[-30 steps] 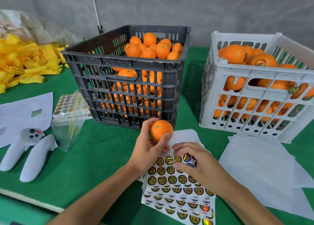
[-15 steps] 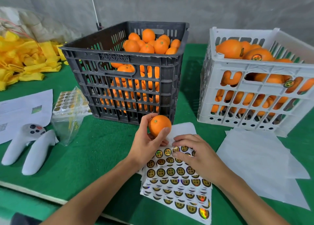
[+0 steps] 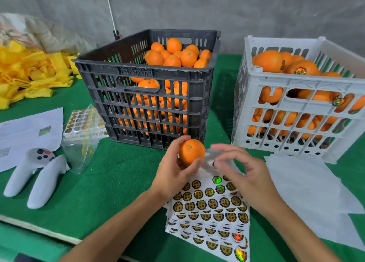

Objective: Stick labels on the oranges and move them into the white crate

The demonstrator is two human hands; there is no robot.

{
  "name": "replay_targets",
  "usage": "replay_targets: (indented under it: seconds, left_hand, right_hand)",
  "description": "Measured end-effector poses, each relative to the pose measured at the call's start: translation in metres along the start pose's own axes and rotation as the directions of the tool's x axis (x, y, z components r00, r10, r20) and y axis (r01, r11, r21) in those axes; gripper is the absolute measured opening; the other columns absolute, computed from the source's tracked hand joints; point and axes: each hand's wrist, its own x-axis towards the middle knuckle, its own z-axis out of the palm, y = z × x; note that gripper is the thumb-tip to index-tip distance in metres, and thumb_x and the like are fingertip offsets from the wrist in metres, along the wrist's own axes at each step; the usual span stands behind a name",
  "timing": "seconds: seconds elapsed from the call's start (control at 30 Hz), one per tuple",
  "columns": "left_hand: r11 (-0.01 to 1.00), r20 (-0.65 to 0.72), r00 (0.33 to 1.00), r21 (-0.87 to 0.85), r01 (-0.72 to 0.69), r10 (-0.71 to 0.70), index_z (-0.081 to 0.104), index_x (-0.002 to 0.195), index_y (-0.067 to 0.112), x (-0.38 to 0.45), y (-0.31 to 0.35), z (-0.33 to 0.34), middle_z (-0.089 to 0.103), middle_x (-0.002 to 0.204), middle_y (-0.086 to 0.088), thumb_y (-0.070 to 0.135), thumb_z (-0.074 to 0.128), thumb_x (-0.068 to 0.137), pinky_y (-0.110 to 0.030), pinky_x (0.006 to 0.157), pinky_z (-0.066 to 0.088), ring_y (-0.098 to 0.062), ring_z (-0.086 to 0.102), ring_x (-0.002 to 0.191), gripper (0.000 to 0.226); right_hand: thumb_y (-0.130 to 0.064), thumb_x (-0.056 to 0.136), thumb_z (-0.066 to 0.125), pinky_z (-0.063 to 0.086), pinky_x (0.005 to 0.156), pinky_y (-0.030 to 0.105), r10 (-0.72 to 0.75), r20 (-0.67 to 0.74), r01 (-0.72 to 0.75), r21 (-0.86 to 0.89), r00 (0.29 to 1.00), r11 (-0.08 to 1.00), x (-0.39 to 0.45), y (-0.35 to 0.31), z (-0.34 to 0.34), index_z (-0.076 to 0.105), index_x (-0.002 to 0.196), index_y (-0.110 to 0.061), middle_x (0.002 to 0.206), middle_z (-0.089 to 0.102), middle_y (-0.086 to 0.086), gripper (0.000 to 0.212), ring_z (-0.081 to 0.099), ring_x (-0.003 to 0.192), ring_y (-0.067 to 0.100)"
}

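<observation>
One orange [image 3: 191,154] is gripped in the left hand [image 3: 175,174], thumb behind it and fingers curled beneath, just above the green table [image 3: 110,182] in front of the black crate [image 3: 146,87]. The orange is round, with no long axis; its small green stem spot is turned upward, toward 12 o'clock. No label can be seen on its visible face. At 3 o'clock from the orange, just beside it, the right hand [image 3: 241,174] is blurred; its fingers are loosely bent, and whether a label is pinched cannot be told. Below both hands, at 6 o'clock, a fanned stack of label sheets [image 3: 209,218] is laid on the table. Two crates are present: the black one at 12 o'clock, heaped with oranges, and the white crate [image 3: 296,111] at 2 o'clock, where at least two labelled oranges are seen. At 9 o'clock two white controllers [image 3: 33,174] and one bag of labels [image 3: 83,131] are laid.
</observation>
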Motion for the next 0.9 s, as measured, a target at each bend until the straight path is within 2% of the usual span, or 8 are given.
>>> replay_targets:
  seconds: [0.07, 0.17, 0.47, 0.53, 0.67, 0.8, 0.83, 0.9]
  left_hand:
    - [0.993, 0.018, 0.997, 0.095, -0.074, 0.072, 0.045, 0.146, 0.049, 0.000, 0.000, 0.002, 0.051, 0.140, 0.020, 0.062, 0.079, 0.083, -0.036, 0.086, 0.064, -0.016, 0.070, 0.111, 0.073]
    - [0.975, 0.024, 0.990, 0.173, -0.140, 0.138, 0.045, 0.146, 0.051, 0.000, 0.003, 0.001, 0.048, 0.143, 0.023, 0.069, 0.076, 0.083, -0.039, 0.094, 0.061, -0.011, 0.062, 0.124, 0.072]
    - [0.922, 0.065, 0.968, 0.295, -0.250, 0.242, 0.046, 0.146, 0.049, -0.004, 0.010, 0.004, 0.045, 0.145, 0.023, 0.061, 0.077, 0.087, -0.033, 0.099, 0.058, -0.004, 0.057, 0.128, 0.068]
    - [0.914, 0.069, 0.964, 0.306, -0.265, 0.256, 0.046, 0.146, 0.048, -0.004, 0.011, 0.004, 0.046, 0.145, 0.023, 0.059, 0.077, 0.087, -0.032, 0.099, 0.058, -0.004, 0.057, 0.129, 0.068]
    - [0.903, 0.083, 0.962, 0.333, -0.271, 0.259, 0.046, 0.146, 0.047, -0.005, 0.013, 0.004, 0.044, 0.145, 0.026, 0.059, 0.074, 0.087, -0.027, 0.101, 0.056, -0.001, 0.055, 0.130, 0.066]
    - [0.859, 0.121, 0.949, 0.403, -0.316, 0.292, 0.044, 0.146, 0.048, -0.004, 0.013, 0.003, 0.042, 0.146, 0.028, 0.054, 0.072, 0.088, -0.013, 0.096, 0.050, 0.005, 0.053, 0.127, 0.065]
    - [0.857, 0.122, 0.948, 0.404, -0.319, 0.295, 0.045, 0.146, 0.047, -0.004, 0.013, 0.003, 0.042, 0.146, 0.028, 0.052, 0.073, 0.088, -0.010, 0.096, 0.049, 0.005, 0.054, 0.127, 0.065]
    - [0.861, 0.116, 0.947, 0.396, -0.319, 0.298, 0.046, 0.145, 0.046, -0.003, 0.012, 0.002, 0.042, 0.145, 0.028, 0.051, 0.075, 0.087, -0.007, 0.097, 0.047, 0.006, 0.053, 0.127, 0.065]
  right_hand:
    - [-0.037, 0.097, 0.066, 0.032, 0.111, 0.037, 0.059, -0.045, -0.053, 0.136, 0.997, 0.989, 0.003, -0.007, 0.001, 0.079, 0.100, -0.030, 0.138, 0.062, -0.017, 0.015, 0.050, 0.136, 0.005]
    - [-0.035, 0.101, 0.062, 0.032, 0.114, 0.037, 0.139, -0.022, -0.134, 0.164, 0.990, 0.977, 0.003, -0.009, 0.012, 0.080, 0.105, -0.034, 0.143, 0.056, -0.024, 0.018, 0.045, 0.139, -0.002]
    - [-0.033, 0.104, 0.052, 0.044, 0.097, 0.008, 0.190, -0.010, -0.185, 0.171, 0.982, 0.968, 0.007, -0.006, 0.030, 0.075, 0.117, -0.028, 0.148, 0.048, -0.025, 0.027, 0.043, 0.136, -0.009]
    - [-0.034, 0.104, 0.052, 0.045, 0.097, 0.008, 0.178, -0.018, -0.173, 0.172, 0.984, 0.970, 0.008, -0.004, 0.030, 0.075, 0.119, -0.028, 0.149, 0.048, -0.024, 0.027, 0.043, 0.136, -0.009]
    - [-0.038, 0.101, 0.060, 0.041, 0.109, 0.020, 0.125, -0.089, -0.123, 0.023, 0.988, 0.992, 0.007, 0.000, 0.032, 0.075, 0.116, -0.037, 0.150, 0.044, -0.028, 0.022, 0.040, 0.139, -0.006]
    - [-0.039, 0.092, 0.073, 0.030, 0.110, 0.017, 0.041, -0.231, -0.079, -0.155, 0.972, 0.985, 0.005, 0.000, 0.037, 0.076, 0.102, -0.043, 0.151, 0.038, -0.033, 0.012, 0.035, 0.142, -0.002]
    - [-0.041, 0.091, 0.074, 0.027, 0.111, 0.016, 0.030, -0.250, -0.080, -0.192, 0.968, 0.978, 0.005, 0.001, 0.039, 0.074, 0.105, -0.043, 0.153, 0.035, -0.033, 0.014, 0.032, 0.144, -0.003]
    - [-0.049, 0.089, 0.074, 0.024, 0.109, 0.016, 0.032, -0.271, -0.103, -0.253, 0.962, 0.962, 0.007, 0.003, 0.040, 0.064, 0.126, -0.044, 0.158, 0.028, -0.031, 0.039, 0.025, 0.146, -0.007]
